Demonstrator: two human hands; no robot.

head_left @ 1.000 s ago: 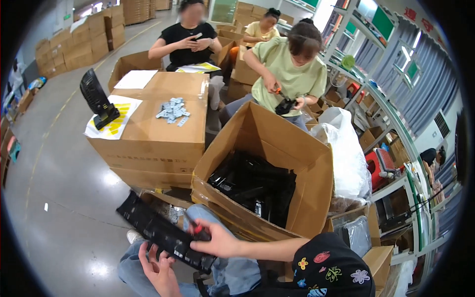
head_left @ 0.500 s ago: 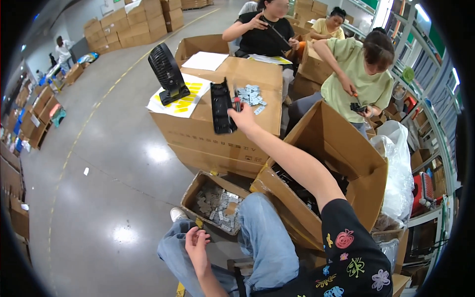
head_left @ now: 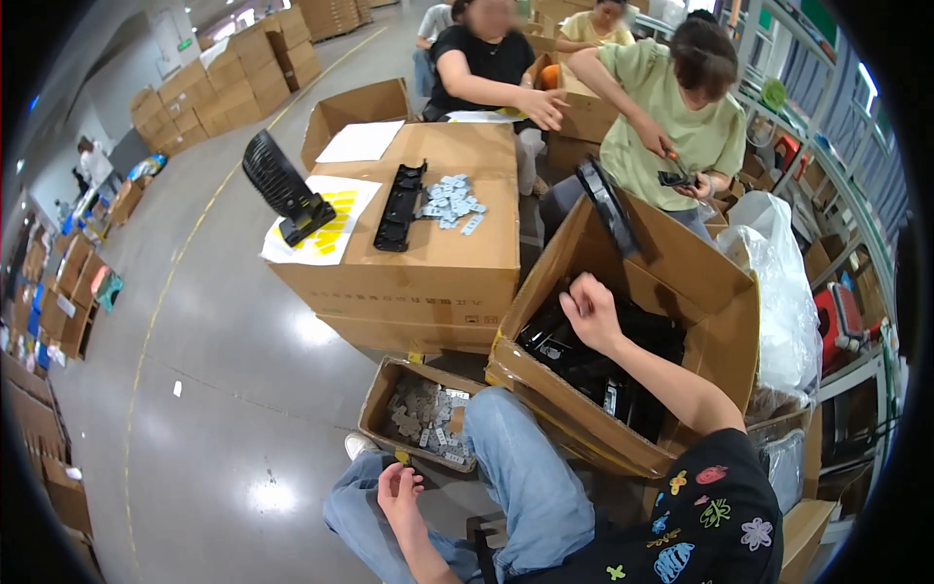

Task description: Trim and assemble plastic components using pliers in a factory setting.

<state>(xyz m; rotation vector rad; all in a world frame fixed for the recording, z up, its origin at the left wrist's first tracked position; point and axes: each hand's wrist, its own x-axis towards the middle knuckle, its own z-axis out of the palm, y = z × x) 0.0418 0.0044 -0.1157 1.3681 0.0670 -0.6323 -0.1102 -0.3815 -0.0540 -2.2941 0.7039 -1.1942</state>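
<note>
My right hand, its fingers curled, hovers over the large open carton of black plastic parts. Whatever those fingers hold is hidden. Above my left knee, my left hand rests with loosely bent fingers, somewhat apart, and no object shows in it. A long black plastic part lies on the closed carton, beside a pile of small grey metal plates. Another long black part, smeared by motion, is at the large carton's far rim, beyond my right hand.
A small open box of metal plates stands by my legs. A black fan stands on a yellow-marked sheet. Across the carton, a co-worker in black stretches out an arm. Another in light green works on a small black part.
My right hand has left the black part on the closed carton and moved right, over the large carton. A blurred black part now appears there. The co-worker in black has extended an arm.
</note>
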